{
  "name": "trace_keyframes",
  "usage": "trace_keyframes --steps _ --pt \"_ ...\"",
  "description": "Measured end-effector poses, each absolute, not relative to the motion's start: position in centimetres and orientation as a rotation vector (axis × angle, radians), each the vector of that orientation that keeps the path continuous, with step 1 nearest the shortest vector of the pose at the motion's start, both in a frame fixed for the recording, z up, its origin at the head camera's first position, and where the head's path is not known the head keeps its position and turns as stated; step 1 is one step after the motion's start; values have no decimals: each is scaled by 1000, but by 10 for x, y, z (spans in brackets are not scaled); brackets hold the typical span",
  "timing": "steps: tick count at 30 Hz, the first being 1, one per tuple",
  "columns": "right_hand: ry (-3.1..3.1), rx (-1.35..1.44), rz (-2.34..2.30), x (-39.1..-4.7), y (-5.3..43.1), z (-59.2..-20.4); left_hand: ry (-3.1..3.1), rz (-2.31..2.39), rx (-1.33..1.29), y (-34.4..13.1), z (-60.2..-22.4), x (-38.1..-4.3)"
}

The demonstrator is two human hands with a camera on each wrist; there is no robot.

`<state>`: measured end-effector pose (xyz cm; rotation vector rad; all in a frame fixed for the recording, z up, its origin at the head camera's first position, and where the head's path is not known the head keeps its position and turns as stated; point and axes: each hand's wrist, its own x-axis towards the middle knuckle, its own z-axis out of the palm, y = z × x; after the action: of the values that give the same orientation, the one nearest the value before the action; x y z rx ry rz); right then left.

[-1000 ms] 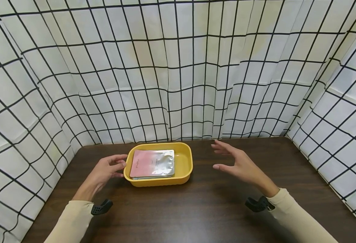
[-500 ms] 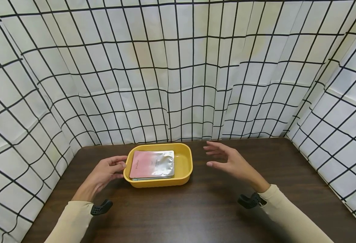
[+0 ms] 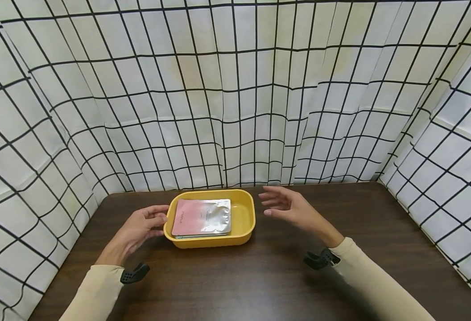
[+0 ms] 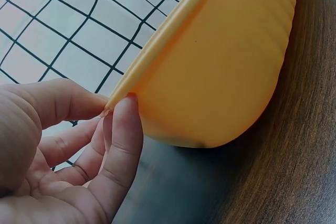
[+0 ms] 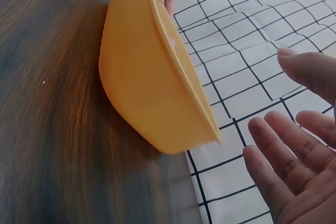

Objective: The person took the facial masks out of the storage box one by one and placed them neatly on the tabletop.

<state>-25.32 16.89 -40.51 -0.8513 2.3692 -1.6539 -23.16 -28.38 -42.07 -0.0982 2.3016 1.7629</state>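
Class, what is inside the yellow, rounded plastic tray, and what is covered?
A rectangular pink and silver foil packet lies in the yellow, rounded plastic tray, whose right end is bare. Another edge shows beneath the packet; the rest is covered.

Bright head view, glare on packet [image 3: 202, 217], shadow beside tray [image 4: 210, 72], 2 dimmer wrist views

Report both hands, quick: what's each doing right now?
Left hand: closed, pinching the yellow tray by its rim.
Right hand: open, holding nothing.

Illegible lettering [image 3: 182, 217] on pink-silver packet [image 3: 201, 217]
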Motion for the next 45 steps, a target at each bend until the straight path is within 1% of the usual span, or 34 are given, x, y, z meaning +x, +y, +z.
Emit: trace_keyframes --steps 15,26,33,45 --pt "2301 -833 -1620 -270 137 -402 2281 1775 -102 -285 -420 -231" --pt "2299 -884 -1568 -282 117 -401 2280 1784 -119 -284 -420 -230" --pt "2300 -826 -1520 -283 101 -395 2282 1786 -107 -284 -421 -231" --pt "2347 -823 -1481 -288 86 -394 2283 1788 -117 -284 -423 -231"
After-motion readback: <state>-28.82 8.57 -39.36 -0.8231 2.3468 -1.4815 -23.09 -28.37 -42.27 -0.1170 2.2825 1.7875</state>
